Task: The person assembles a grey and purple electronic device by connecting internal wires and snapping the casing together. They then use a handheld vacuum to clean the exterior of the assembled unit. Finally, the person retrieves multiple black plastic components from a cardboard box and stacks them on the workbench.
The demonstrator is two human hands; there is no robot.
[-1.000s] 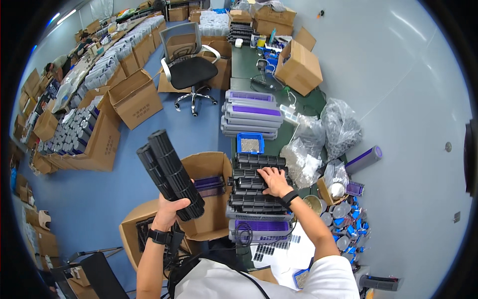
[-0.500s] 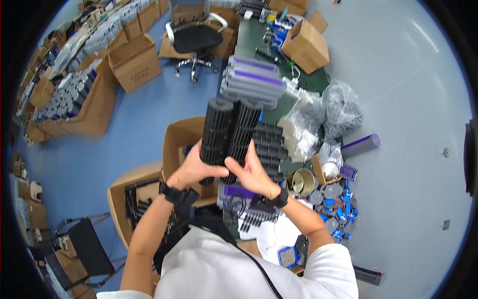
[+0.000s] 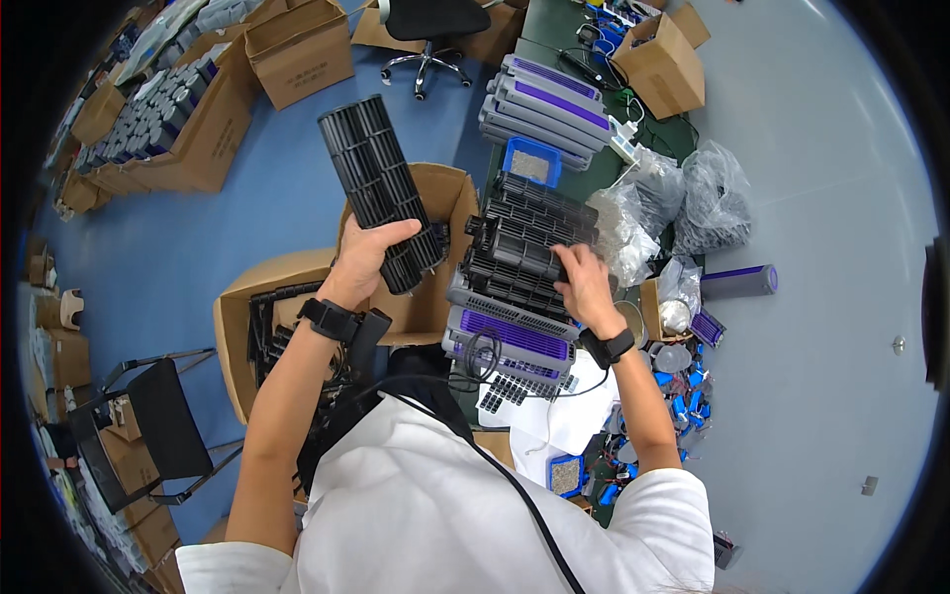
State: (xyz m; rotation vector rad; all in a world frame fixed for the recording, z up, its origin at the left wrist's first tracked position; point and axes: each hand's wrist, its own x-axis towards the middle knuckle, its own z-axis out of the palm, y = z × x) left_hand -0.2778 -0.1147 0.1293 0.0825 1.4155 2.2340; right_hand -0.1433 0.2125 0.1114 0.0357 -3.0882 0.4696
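My left hand (image 3: 363, 259) is closed around the lower part of a pair of black slotted cylinders (image 3: 371, 163). They lie side by side and tilt up to the left over an open cardboard box (image 3: 450, 193). On the green table, more black slotted cylinders (image 3: 505, 259) lie in a row. My right hand (image 3: 591, 294) bends its fingers over the right end of one of these, gripping it there; part of the grip is hidden. Just nearer to me are grey housings with purple panels (image 3: 515, 339).
Further grey-and-purple housings (image 3: 544, 104) are stacked at the back, by a blue tray (image 3: 531, 161). Clear plastic bags (image 3: 712, 203) lie on the right. A second box (image 3: 233, 332) with black parts stands left. A black cable (image 3: 483, 356) loops near my right forearm.
My hands have separated. The left has carried the pair of cylinders left and tilted it; the right has let go of the pair and moved right onto the row. The view has shifted too.
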